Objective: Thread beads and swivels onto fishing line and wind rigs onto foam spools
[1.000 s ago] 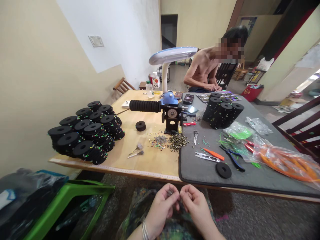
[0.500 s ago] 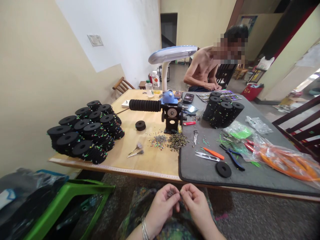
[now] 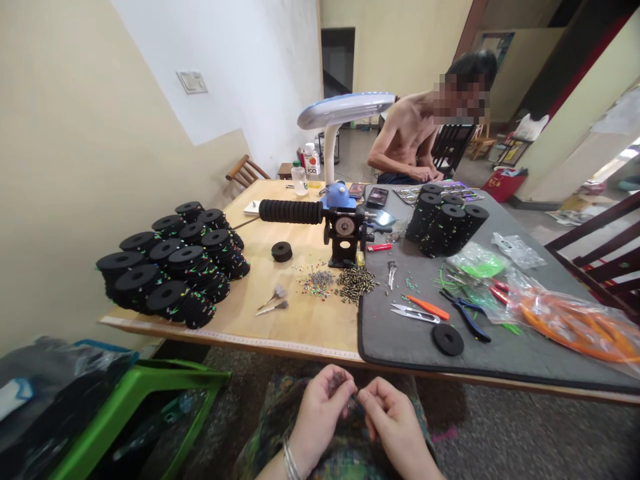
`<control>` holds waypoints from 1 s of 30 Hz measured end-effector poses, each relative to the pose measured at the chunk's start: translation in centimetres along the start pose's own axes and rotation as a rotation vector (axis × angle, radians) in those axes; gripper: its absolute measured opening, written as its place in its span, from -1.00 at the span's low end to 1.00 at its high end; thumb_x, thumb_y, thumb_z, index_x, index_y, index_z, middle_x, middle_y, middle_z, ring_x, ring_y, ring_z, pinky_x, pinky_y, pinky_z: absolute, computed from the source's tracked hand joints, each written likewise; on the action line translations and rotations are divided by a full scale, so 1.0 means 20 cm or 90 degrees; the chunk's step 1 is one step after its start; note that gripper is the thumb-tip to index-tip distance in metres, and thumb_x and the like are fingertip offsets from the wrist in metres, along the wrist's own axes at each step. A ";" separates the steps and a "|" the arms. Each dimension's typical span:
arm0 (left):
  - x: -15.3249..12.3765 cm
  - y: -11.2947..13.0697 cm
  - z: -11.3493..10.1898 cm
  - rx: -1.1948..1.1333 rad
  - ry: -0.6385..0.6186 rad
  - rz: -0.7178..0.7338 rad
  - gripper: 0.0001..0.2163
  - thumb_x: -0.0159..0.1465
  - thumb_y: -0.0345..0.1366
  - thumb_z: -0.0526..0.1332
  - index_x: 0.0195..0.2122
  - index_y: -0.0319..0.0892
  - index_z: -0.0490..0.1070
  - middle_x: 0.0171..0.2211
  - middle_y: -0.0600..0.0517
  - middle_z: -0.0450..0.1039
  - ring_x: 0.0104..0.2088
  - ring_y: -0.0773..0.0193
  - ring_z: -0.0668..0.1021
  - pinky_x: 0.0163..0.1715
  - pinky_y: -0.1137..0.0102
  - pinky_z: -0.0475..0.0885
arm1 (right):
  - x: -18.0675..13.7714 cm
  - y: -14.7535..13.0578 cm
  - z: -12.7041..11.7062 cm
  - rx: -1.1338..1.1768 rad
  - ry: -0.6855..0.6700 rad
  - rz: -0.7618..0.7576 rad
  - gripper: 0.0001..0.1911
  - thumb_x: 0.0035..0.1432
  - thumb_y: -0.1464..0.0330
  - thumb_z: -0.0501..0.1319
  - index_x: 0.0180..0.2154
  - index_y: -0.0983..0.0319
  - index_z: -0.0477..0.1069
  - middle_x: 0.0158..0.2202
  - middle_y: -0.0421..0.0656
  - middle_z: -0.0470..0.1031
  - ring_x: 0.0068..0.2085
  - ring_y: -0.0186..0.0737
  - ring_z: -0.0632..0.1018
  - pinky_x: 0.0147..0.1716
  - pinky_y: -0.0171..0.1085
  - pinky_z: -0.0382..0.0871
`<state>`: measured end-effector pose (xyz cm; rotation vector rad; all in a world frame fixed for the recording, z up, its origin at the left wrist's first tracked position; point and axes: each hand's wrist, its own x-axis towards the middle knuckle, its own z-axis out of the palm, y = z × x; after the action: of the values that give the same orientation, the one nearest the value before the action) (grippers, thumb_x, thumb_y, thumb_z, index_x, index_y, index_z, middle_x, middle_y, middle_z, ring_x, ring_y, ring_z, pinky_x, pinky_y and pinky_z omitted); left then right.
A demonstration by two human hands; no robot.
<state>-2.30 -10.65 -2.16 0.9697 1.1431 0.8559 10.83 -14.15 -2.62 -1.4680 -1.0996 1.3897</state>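
While both hands meet just off the near left corner of the gray mat [image 3: 395, 345], I see the left hand [image 3: 323, 407] curled, thumb drawn up to the fingers, and the right hand [image 3: 395, 417] in a similar tight pinch; whatever they have hold of would lie between the facing fingertips, but it is too small for me to tell from this end. For such fine work I'd want light pressure and steady wrists. On the mat nearest the right hand lie a black foam ring [image 3: 450, 349], snips [image 3: 423, 317] and blue-handled pliers [image 3: 470, 325]. A heap of dark beads [image 3: 354, 287] straddles the mat's left edge; left of that edge, the wooden table [image 3: 310, 327] carries a dialled black clamp [image 3: 345, 227] and stacks of bead-dotted foam rolls [image 3: 187, 273]. Beyond the mat's far edge a person [image 3: 405, 140] sits bent forward, with a red bag [image 3: 500, 190] farther right.
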 end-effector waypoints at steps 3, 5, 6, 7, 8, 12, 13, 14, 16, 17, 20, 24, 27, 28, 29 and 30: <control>0.01 -0.01 0.00 0.006 -0.001 0.001 -0.84 0.12 -0.24 0.26 -0.42 -0.23 0.35 -0.56 0.16 0.33 -0.66 0.48 0.30 -0.65 0.55 0.18 | 0.01 0.00 0.00 0.012 0.002 0.004 -0.53 0.08 -0.06 0.13 -0.54 0.20 0.22 -0.77 -0.38 0.18 -0.71 -0.44 0.17 -0.67 -0.40 -0.02; 0.01 -0.01 0.00 0.012 -0.003 0.008 -0.84 0.12 -0.24 0.26 -0.42 -0.22 0.35 -0.56 0.17 0.32 -0.65 0.48 0.30 -0.64 0.55 0.19 | 0.02 0.00 0.00 0.014 0.001 0.007 -0.53 0.08 -0.06 0.14 -0.54 0.20 0.22 -0.78 -0.38 0.18 -0.72 -0.45 0.16 -0.67 -0.40 -0.02; 0.01 -0.01 0.00 0.014 -0.002 0.013 -0.84 0.13 -0.24 0.26 -0.42 -0.22 0.35 -0.56 0.17 0.32 -0.65 0.48 0.30 -0.64 0.55 0.20 | 0.02 0.00 0.00 0.016 0.001 0.009 -0.53 0.07 -0.06 0.14 -0.54 0.20 0.22 -0.78 -0.38 0.17 -0.72 -0.45 0.16 -0.67 -0.40 -0.02; 0.00 -0.01 0.00 0.016 -0.003 0.018 -0.83 0.13 -0.23 0.26 -0.42 -0.22 0.35 -0.56 0.16 0.32 -0.65 0.48 0.31 -0.63 0.54 0.22 | 0.02 0.01 0.00 0.019 0.001 0.010 -0.52 0.07 -0.06 0.14 -0.55 0.20 0.21 -0.79 -0.39 0.17 -0.72 -0.45 0.15 -0.67 -0.40 -0.03; 0.00 -0.01 0.00 0.019 -0.003 0.023 -0.83 0.13 -0.23 0.26 -0.42 -0.22 0.34 -0.55 0.16 0.32 -0.64 0.48 0.31 -0.63 0.54 0.22 | 0.02 0.01 0.00 0.023 0.002 0.012 -0.52 0.06 -0.07 0.14 -0.55 0.20 0.21 -0.79 -0.39 0.17 -0.72 -0.46 0.15 -0.67 -0.40 -0.03; -0.01 -0.01 0.01 0.041 -0.002 0.038 -0.83 0.14 -0.22 0.24 -0.43 -0.21 0.33 -0.55 0.16 0.32 -0.64 0.46 0.31 -0.63 0.54 0.23 | 0.03 0.01 0.00 0.036 0.004 0.025 -0.51 0.03 -0.09 0.15 -0.55 0.20 0.20 -0.80 -0.39 0.18 -0.73 -0.46 0.14 -0.68 -0.40 -0.04; -0.01 -0.01 0.01 0.052 -0.001 0.045 -0.84 0.15 -0.22 0.24 -0.42 -0.21 0.34 -0.55 0.16 0.32 -0.63 0.45 0.32 -0.63 0.54 0.24 | 0.03 0.01 0.00 0.037 0.006 0.027 -0.51 0.03 -0.09 0.15 -0.55 0.20 0.20 -0.80 -0.39 0.18 -0.73 -0.46 0.14 -0.68 -0.40 -0.05; -0.02 -0.01 0.01 0.066 0.001 0.054 -0.85 0.16 -0.23 0.23 -0.41 -0.20 0.34 -0.55 0.15 0.33 -0.63 0.44 0.33 -0.62 0.53 0.24 | 0.04 0.01 0.00 0.037 0.008 0.029 -0.50 0.02 -0.09 0.15 -0.55 0.20 0.20 -0.81 -0.39 0.18 -0.73 -0.46 0.14 -0.68 -0.41 -0.05; -0.02 -0.01 0.01 0.100 0.005 0.079 -0.87 0.17 -0.24 0.21 -0.40 -0.20 0.36 -0.53 0.12 0.37 -0.59 0.41 0.38 -0.59 0.52 0.28 | 0.04 0.01 0.00 0.039 0.011 0.029 -0.51 0.02 -0.09 0.15 -0.54 0.20 0.20 -0.81 -0.39 0.18 -0.74 -0.47 0.14 -0.68 -0.41 -0.05; -0.03 -0.01 0.01 0.119 0.006 0.095 -0.88 0.18 -0.25 0.21 -0.40 -0.20 0.37 -0.51 0.10 0.39 -0.56 0.38 0.41 -0.56 0.52 0.30 | 0.05 0.02 0.00 0.041 0.010 0.027 -0.51 0.03 -0.09 0.15 -0.53 0.20 0.21 -0.81 -0.40 0.18 -0.74 -0.47 0.14 -0.68 -0.41 -0.05; -0.04 0.00 0.00 0.176 0.004 0.139 -0.89 0.21 -0.27 0.19 -0.39 -0.19 0.40 -0.47 0.05 0.46 -0.46 0.31 0.49 -0.45 0.49 0.36 | 0.05 0.02 0.00 0.052 0.006 0.018 -0.53 0.04 -0.07 0.15 -0.48 0.22 0.24 -0.80 -0.40 0.19 -0.74 -0.45 0.17 -0.68 -0.42 -0.03; -0.06 0.01 0.00 0.225 0.000 0.170 -0.87 0.24 -0.26 0.17 -0.39 -0.18 0.43 -0.45 0.01 0.50 -0.43 0.26 0.52 -0.41 0.47 0.37 | 0.05 0.03 0.00 0.068 0.000 0.009 -0.55 0.04 -0.05 0.17 -0.43 0.23 0.27 -0.79 -0.41 0.19 -0.73 -0.44 0.18 -0.68 -0.42 -0.02; -0.06 0.01 0.00 0.242 0.006 0.176 -0.86 0.23 -0.27 0.18 -0.42 -0.17 0.45 -0.46 0.00 0.51 -0.44 0.25 0.52 -0.41 0.46 0.35 | 0.05 0.02 0.01 0.084 -0.004 0.009 -0.57 0.04 -0.04 0.17 -0.43 0.22 0.26 -0.80 -0.42 0.18 -0.74 -0.45 0.15 -0.69 -0.43 -0.03; -0.06 0.00 0.00 0.247 0.006 0.177 -0.87 0.23 -0.28 0.18 -0.43 -0.17 0.45 -0.47 0.00 0.51 -0.44 0.24 0.52 -0.41 0.46 0.35 | 0.06 0.02 0.01 0.088 -0.004 0.010 -0.57 0.03 -0.03 0.18 -0.43 0.21 0.26 -0.81 -0.42 0.19 -0.75 -0.45 0.14 -0.69 -0.43 -0.04; -0.06 0.00 0.00 0.252 0.006 0.176 -0.87 0.22 -0.28 0.19 -0.43 -0.17 0.46 -0.47 0.00 0.51 -0.44 0.24 0.52 -0.41 0.46 0.35 | 0.06 0.01 0.01 0.094 -0.003 0.011 -0.58 0.03 -0.02 0.19 -0.44 0.21 0.25 -0.81 -0.42 0.18 -0.75 -0.45 0.13 -0.69 -0.43 -0.05; -0.06 0.00 0.00 0.253 0.003 0.172 -0.87 0.22 -0.28 0.19 -0.43 -0.17 0.46 -0.47 0.00 0.51 -0.44 0.24 0.52 -0.41 0.45 0.35 | 0.06 0.01 0.01 0.100 0.001 0.014 -0.59 0.02 -0.01 0.20 -0.44 0.21 0.25 -0.82 -0.42 0.18 -0.75 -0.46 0.12 -0.70 -0.43 -0.06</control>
<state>-2.54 -11.79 -1.84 1.4753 1.2283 0.8601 10.71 -13.07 -3.18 -1.3721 -0.9531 1.4558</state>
